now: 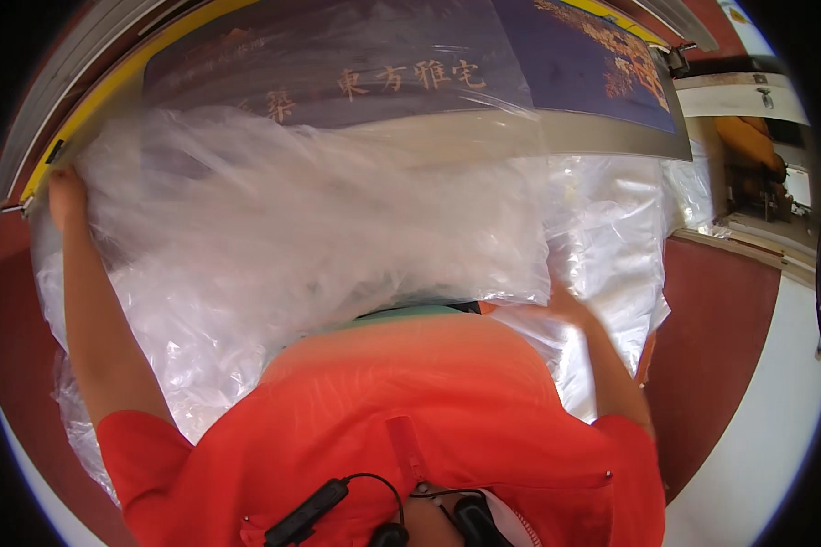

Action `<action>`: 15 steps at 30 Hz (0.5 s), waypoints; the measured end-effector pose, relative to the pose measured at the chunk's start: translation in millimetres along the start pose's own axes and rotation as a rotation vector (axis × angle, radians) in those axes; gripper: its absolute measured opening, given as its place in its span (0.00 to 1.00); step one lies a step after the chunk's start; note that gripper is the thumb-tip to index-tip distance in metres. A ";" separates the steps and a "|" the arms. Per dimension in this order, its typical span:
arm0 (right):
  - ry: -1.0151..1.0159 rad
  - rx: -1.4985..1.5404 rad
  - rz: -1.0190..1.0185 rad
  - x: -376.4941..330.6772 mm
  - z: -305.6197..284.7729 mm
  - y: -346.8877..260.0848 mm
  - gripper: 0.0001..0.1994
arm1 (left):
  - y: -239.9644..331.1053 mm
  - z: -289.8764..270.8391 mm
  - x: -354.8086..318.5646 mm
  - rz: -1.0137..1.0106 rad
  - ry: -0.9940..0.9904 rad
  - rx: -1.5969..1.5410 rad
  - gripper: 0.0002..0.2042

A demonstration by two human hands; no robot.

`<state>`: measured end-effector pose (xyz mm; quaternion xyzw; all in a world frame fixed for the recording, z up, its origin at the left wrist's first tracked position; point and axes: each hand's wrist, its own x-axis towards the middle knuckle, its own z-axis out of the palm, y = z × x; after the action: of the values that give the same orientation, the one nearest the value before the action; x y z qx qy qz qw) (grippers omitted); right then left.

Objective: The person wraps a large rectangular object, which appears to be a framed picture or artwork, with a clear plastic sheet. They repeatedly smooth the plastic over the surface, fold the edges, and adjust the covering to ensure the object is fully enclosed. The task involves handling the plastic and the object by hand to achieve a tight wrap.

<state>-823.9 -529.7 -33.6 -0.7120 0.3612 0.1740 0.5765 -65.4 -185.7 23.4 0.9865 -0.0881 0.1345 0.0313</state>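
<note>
A large sheet of clear plastic film [319,228] billows across a dark blue printed panel [575,64] with a grey border. The left hand [66,196] grips the film's far left edge beside the panel's yellow rim; the right hand [570,305] presses the film's near right side.

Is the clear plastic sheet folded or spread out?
Spread out: the clear plastic sheet lies wide and crinkled, the left hand gripping its far corner and the right hand on its other side.

Plastic sheet [319,228]: clear, whitish; board [410,64]: dark blue, gold characters, yellow edge; shirt [429,428]: orange-red; floor [721,346]: dark red
</note>
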 end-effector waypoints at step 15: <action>0.845 1.299 -0.221 -10.6 -27.6 -147.0 0.08 | -16.0 14.0 4.7 0.246 0.083 -0.211 0.16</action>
<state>-730.6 -541.5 83.2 -0.2697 0.5065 -0.4166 0.7051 -54.4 -171.9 10.6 0.9531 -0.2208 0.1677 0.1216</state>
